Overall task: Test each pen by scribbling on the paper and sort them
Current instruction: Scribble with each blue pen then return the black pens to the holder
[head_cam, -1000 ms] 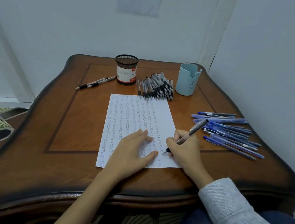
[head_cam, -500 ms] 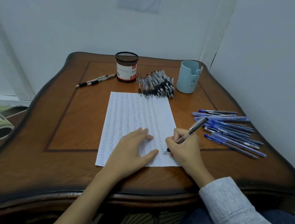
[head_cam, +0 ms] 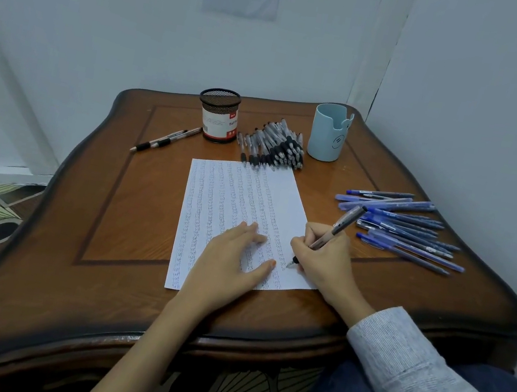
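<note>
Pens in three lots on the brown wooden tabletop (head_cam: 130,208). Far left: a pair of dark-gripped pens (head_cam: 165,139), side by side and slanted. Lay just beside a black mesh cup (head_cam: 218,116) with a white and red label. Next along: a white sheet of paper (head_cam: 237,192), flat near the middle, covered in columns of small scribbles. Was pressed on its near half by the left hand (head_cam: 225,266), palm down, fingers straight and spread, thumb out to the right, nothing in its grasp. Behind the sheet: a heap of black-gripped pens (head_cam: 272,148). Reached the sheet's far edge. Right of the heap: a pale blue cup (head_cam: 328,135). Stood upright. Then the right hand (head_cam: 325,259), fingers curled round one pen (head_cam: 338,225). Kept the tip down on the paper near its right edge, barrel tilted up and away to the right. Wore a grey sleeve (head_cam: 425,380) on that forearm. Far right: a spread of blue pens (head_cam: 406,229). Lay mostly parallel on the tabletop, apart from the paper.
</note>
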`<action>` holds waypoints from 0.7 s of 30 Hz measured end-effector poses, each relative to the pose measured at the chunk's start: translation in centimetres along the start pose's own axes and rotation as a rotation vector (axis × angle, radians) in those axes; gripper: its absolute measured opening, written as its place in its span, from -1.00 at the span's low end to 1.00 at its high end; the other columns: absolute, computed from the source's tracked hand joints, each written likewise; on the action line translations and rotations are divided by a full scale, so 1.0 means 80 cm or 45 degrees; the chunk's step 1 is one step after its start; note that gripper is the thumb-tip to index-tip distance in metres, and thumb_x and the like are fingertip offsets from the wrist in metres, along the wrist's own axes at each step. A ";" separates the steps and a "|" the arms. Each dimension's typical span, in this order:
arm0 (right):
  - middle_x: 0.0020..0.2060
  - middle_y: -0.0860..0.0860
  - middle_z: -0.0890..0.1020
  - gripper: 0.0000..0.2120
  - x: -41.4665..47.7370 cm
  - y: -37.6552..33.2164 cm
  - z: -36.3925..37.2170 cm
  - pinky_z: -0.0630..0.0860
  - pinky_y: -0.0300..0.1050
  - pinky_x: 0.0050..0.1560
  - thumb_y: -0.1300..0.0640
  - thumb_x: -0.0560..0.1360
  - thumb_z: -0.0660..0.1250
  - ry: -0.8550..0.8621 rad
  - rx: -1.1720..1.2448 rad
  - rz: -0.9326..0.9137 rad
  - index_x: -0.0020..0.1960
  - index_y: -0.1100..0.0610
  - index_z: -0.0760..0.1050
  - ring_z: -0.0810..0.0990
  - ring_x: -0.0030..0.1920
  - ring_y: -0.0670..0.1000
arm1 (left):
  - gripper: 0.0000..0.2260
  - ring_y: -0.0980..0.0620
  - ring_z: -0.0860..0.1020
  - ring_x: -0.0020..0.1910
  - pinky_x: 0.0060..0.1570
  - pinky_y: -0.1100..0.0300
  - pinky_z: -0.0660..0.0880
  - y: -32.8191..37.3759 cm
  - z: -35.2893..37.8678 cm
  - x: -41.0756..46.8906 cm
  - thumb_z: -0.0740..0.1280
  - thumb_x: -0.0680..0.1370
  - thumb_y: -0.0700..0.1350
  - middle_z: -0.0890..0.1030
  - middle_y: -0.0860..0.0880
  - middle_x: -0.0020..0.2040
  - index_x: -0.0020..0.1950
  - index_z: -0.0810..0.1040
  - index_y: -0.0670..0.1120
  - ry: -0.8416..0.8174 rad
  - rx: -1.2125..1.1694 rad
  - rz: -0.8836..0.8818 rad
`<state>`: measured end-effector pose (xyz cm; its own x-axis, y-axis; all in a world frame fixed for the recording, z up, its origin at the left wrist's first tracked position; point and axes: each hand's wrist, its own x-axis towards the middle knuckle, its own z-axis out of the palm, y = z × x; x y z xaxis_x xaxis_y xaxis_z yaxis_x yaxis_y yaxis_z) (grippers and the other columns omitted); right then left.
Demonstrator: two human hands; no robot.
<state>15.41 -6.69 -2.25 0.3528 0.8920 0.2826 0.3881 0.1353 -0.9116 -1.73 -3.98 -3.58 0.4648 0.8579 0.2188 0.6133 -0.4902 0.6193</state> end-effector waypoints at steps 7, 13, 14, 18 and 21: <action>-0.52 0.10 0.26 -0.65 0.005 0.004 0.003 0.28 -0.16 -0.45 0.44 0.36 0.28 -0.027 -0.065 -0.016 -0.47 0.20 0.22 0.31 -0.50 0.05 | -0.59 0.13 0.22 0.48 0.45 0.15 0.16 0.000 -0.001 -0.001 0.36 0.52 0.12 0.34 0.06 0.47 0.33 0.49 0.02 0.009 -0.007 0.007; -0.54 0.09 0.27 -0.61 0.004 0.006 0.004 0.30 -0.23 -0.48 0.43 0.36 0.30 0.010 -0.066 -0.040 -0.48 0.16 0.21 0.33 -0.53 -0.05 | -0.58 0.15 0.22 0.48 0.46 0.13 0.17 -0.002 0.000 -0.001 0.36 0.51 0.14 0.35 0.07 0.47 0.32 0.50 0.04 0.009 -0.004 0.005; -0.54 0.07 0.26 -0.60 0.004 0.006 0.005 0.25 -0.25 -0.45 0.43 0.35 0.29 0.011 -0.095 -0.057 -0.48 0.14 0.19 0.29 -0.50 -0.05 | -0.59 0.15 0.22 0.47 0.45 0.14 0.18 -0.001 0.001 -0.001 0.36 0.51 0.14 0.35 0.07 0.47 0.32 0.50 0.03 0.014 -0.012 0.006; -0.53 0.08 0.27 -0.61 0.004 0.006 0.003 0.28 -0.24 -0.47 0.42 0.39 0.29 0.010 -0.045 0.028 -0.46 0.15 0.20 0.32 -0.52 -0.02 | -0.59 0.14 0.23 0.47 0.45 0.14 0.18 0.000 0.000 -0.001 0.36 0.51 0.13 0.36 0.06 0.46 0.32 0.50 0.03 0.015 -0.009 0.007; -0.56 0.10 0.39 -0.64 0.003 -0.002 -0.004 0.23 -0.30 -0.63 0.34 0.51 0.30 0.008 0.325 0.248 -0.41 0.21 0.28 0.35 -0.65 -0.09 | -0.59 0.15 0.23 0.47 0.45 0.12 0.18 -0.001 0.000 -0.001 0.37 0.51 0.13 0.36 0.06 0.46 0.32 0.50 0.02 0.017 -0.017 0.012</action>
<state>15.73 -6.65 -1.90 0.4051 0.9091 0.0967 0.0872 0.0669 -0.9939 -1.77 -3.99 -3.63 0.4620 0.8554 0.2342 0.6007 -0.4960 0.6270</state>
